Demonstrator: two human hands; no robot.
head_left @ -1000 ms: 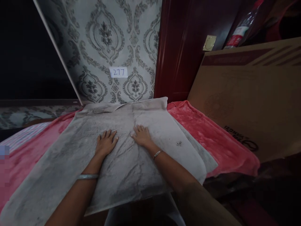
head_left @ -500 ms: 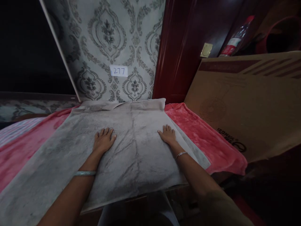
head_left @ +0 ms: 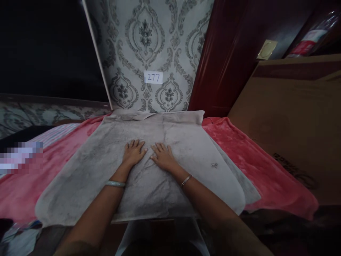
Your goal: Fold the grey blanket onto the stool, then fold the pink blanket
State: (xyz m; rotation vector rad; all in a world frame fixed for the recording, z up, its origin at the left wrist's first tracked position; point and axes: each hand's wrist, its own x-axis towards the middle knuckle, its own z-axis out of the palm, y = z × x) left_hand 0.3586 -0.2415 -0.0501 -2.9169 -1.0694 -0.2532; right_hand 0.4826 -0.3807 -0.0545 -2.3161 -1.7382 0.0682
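Note:
A grey plush cloth (head_left: 80, 185) lies spread over the surface in front of me, with soft creases down its middle. Flat on it, left of centre, rests my left hand (head_left: 134, 153), fingers spread and a pale bangle on the wrist. My right hand (head_left: 163, 156) lies palm down just to the right, its fingers also apart, with a thin silver bracelet behind it. The two thumbs are close but not touching. Along the far edge the cloth is folded over. A small dark mark (head_left: 214, 165) shows on its right part.
Under the grey cloth, a red plush blanket (head_left: 277, 188) sticks out on both sides. A cardboard box (head_left: 287, 106) stands at the right, with a plastic bottle (head_left: 309, 42) behind it. A dark screen (head_left: 50, 49) is at the left. A paper label (head_left: 153, 77) marks the patterned wall.
My right hand has slid left across the cloth, close to my left hand. Both hands stay flat. The view has turned a little to the left.

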